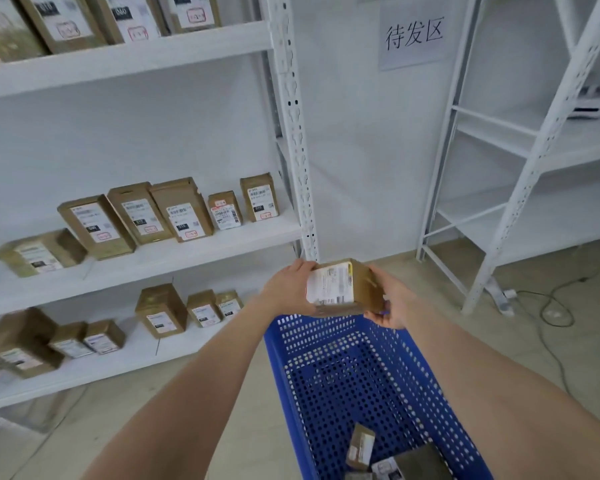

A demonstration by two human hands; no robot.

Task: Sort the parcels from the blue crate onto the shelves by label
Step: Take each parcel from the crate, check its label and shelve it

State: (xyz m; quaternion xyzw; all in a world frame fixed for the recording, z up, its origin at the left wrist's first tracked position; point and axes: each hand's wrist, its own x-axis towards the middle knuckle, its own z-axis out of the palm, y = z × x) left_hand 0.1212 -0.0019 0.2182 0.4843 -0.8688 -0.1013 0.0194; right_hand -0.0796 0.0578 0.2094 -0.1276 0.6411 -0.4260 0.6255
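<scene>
Status: sorting looks well advanced but not finished.

Hands: you hold one parcel [340, 287] in both hands, above the far rim of the blue crate [326, 334]. Your left hand [288, 285] grips its left end, fingers curled round the edge. Your right hand [387, 299] grips the right end from beside and beneath. The white label faces up towards you; the print is too small to read.

Done, as far as visible: the shelves [153, 258] to the left of your hands carry many labelled brown boxes. There is a row on the top board [70, 22], a standing row on the middle board [174, 211], and more on the lower board [160, 310], just left of the left hand.

Left to do: the held parcel is not yet shelved. In the crate, below the hands and nearer you, a small brown parcel [361, 445] lies beside a dark flat one [420, 460]. Perhaps one or two more are cut off by the frame edge.

Right of your hands stands a second white rack [548, 216].

Judgement: a few parcels to go. Next you read this label and choose a board.
</scene>
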